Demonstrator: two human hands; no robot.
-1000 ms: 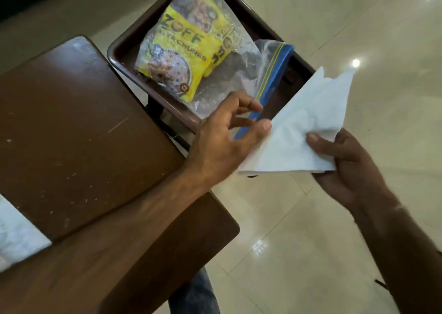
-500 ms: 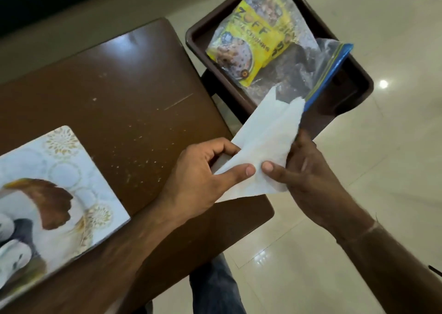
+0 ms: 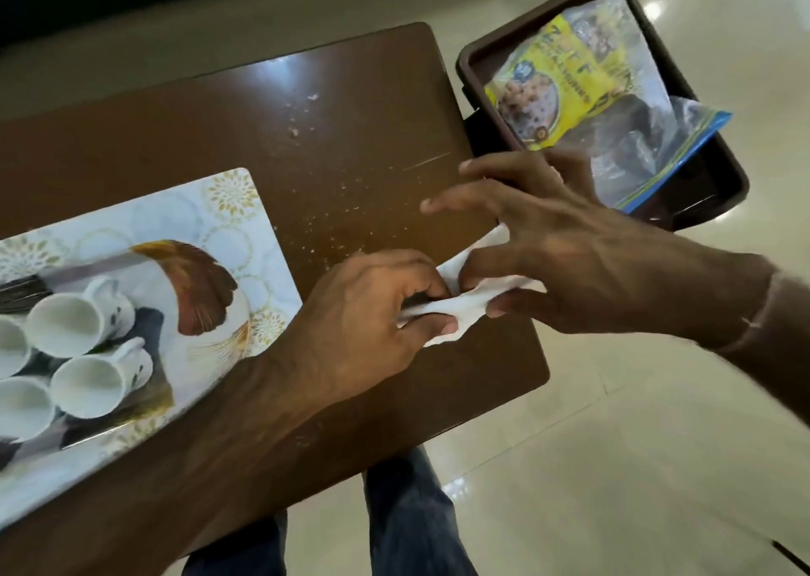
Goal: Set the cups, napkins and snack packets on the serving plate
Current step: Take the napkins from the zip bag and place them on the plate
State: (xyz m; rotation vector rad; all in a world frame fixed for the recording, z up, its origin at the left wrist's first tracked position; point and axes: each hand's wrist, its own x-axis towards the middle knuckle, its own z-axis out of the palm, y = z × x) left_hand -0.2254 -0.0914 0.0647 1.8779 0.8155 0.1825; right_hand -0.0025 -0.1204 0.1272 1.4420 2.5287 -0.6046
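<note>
My napkin (image 3: 456, 308) was a flat, open triangle a moment ago, held out over the floor. Now it is scrunched small between my two hands, over the brown table (image 3: 342, 137) in the middle of the frame. The serving plate has also come much more into view, with the cups on it.

My left hand (image 3: 368, 325) is closed on the napkin, with the thumb and fingers pinching its left end. My right hand (image 3: 565, 260) pinches the other end with its thumb and one finger, while its other fingers are spread out and point to the left.

The serving plate (image 3: 228, 207) lies on the table at the left of the frame. It is white with gold flowers and a brown bird picture. Four white cups (image 3: 83, 382) stand on it near the left edge, close together. Some dark thin things lie on the plate just above the cups, but I cannot tell what they are.

At the upper right a dark brown tray (image 3: 723, 194) sits beside the table. In it lies a yellow snack packet (image 3: 548, 93) inside a clear bag (image 3: 635, 154) with a blue edge. Small crumbs are on the table. My blue jeans (image 3: 407, 514) show at the bottom.
</note>
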